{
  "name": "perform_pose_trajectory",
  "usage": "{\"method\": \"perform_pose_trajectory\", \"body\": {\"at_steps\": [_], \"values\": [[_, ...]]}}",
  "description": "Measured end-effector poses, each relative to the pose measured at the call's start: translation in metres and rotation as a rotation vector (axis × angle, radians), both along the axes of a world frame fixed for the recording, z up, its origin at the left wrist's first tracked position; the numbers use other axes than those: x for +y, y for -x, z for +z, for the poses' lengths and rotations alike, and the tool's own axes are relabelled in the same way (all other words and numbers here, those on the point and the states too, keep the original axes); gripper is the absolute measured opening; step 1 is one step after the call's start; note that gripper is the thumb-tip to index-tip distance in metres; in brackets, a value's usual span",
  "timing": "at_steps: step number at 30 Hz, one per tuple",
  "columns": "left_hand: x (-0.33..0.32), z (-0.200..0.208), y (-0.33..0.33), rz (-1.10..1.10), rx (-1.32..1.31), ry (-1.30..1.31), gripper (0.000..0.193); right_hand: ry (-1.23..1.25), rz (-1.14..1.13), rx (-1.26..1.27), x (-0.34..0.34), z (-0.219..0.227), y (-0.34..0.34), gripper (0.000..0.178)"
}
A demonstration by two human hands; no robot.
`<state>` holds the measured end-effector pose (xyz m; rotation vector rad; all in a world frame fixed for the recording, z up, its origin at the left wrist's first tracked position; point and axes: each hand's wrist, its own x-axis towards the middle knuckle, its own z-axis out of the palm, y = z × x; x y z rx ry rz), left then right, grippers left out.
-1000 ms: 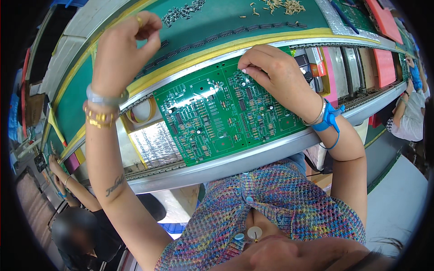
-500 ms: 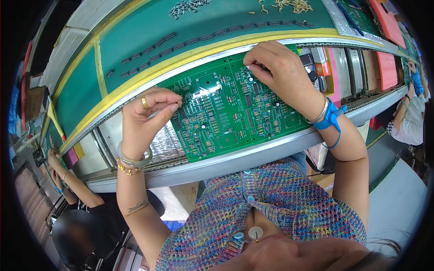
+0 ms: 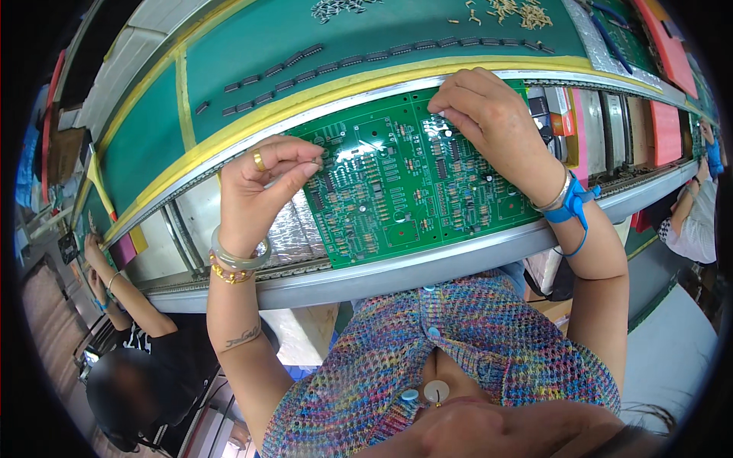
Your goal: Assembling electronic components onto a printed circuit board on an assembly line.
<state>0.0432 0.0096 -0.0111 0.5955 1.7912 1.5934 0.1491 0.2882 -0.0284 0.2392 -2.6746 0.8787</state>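
Observation:
A green circuit board [image 3: 418,200], studded with many small components, lies across the conveyor rails in front of me. My left hand [image 3: 259,179] is over its left far corner, thumb and forefinger pinched together. A tiny pale thing shows at those fingertips, too small to name. Toward the board's far edge, right of its middle, my right hand [image 3: 500,122] also has its thumb and fingers pinched. Its fingertips are right at the board, near small white and dark parts. What they hold, if anything, is hidden. A blue strap [image 3: 569,204] circles my right wrist.
Beyond the far rail, a green bench [image 3: 252,57] carries rows of black chips [image 3: 328,67], a heap of grey metal parts [image 3: 343,9] and tan parts [image 3: 531,15]. The near rail [image 3: 412,269] runs before my body. Other people work at far left and far right.
The whole view has shifted slightly, so the scene sits farther right. Both hands keep their pinched shape and nearly the same places over the board.

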Motion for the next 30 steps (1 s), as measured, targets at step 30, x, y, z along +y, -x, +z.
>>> {"method": "perform_pose_trajectory", "body": {"at_steps": [30], "values": [[0.008, -0.004, 0.0, 0.137, 0.613, 0.399, 0.015, 0.174, -0.087, -0.034, 0.022, 0.022, -0.011, 0.014]]}}
